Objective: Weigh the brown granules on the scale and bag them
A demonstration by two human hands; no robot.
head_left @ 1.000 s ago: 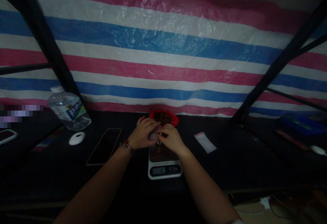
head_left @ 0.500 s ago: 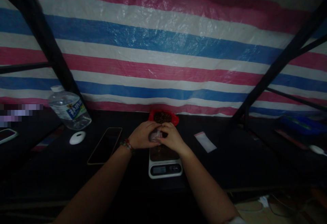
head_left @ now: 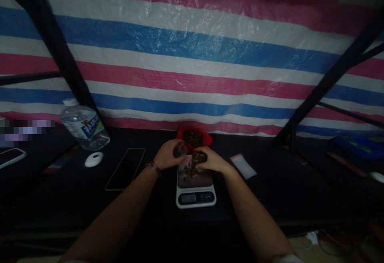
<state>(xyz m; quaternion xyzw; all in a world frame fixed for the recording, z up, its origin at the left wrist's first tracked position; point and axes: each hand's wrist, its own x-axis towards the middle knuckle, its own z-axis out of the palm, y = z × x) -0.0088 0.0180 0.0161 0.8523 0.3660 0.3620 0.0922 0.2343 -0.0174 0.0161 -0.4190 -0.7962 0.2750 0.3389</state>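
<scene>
A small digital scale (head_left: 195, 197) stands on the dark table in front of me. Over its platform hangs a small clear plastic bag (head_left: 190, 170) with dark brown bits inside. My left hand (head_left: 168, 158) is closed on the bag's top left edge, with a beaded bracelet on its wrist. My right hand (head_left: 211, 161) pinches the bag's top right edge. Just behind the hands sits a red bowl (head_left: 207, 138) holding more dark bits.
A phone (head_left: 125, 169) lies face up left of the scale, with a white round object (head_left: 94, 159) and a water bottle (head_left: 84, 125) beyond it. An empty small bag (head_left: 243, 166) lies to the right. Black frame bars and a striped tarp stand behind the table.
My hands have drawn apart and lowered the bag onto the scale, so its dark contents now show. The camera has tipped slightly.
</scene>
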